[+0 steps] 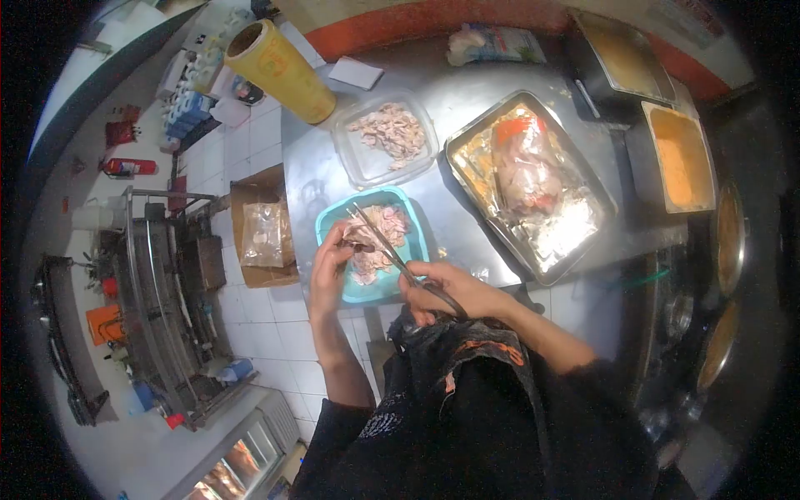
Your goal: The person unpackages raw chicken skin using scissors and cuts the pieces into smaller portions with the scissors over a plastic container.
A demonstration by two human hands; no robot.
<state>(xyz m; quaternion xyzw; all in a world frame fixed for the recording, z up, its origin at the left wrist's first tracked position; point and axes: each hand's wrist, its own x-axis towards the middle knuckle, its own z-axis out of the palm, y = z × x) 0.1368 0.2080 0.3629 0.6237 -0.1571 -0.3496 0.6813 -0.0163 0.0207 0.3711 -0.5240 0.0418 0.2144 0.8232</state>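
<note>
My right hand (446,290) is closed around the handles of a pair of scissors (385,243), whose long blades point up and left over a turquoise tub (419,225). My left hand (331,265) pinches a small darkish piece of meat (360,247) beside the blades, above the tub. Pale cut meat pieces (387,223) lie inside this tub, partly hidden by the scissors and fingers. Just behind it, a clear plastic container (343,157) holds more pale meat strips (392,133).
On the steel table (467,250), a foil-lined metal tray (575,242) bears wrapped raw meat (529,162). A yellow film roll (283,75), a white pad (356,73), a plastic bag (496,44) and a pan of orange contents (683,162) surround it. A cardboard box (250,204) stands left.
</note>
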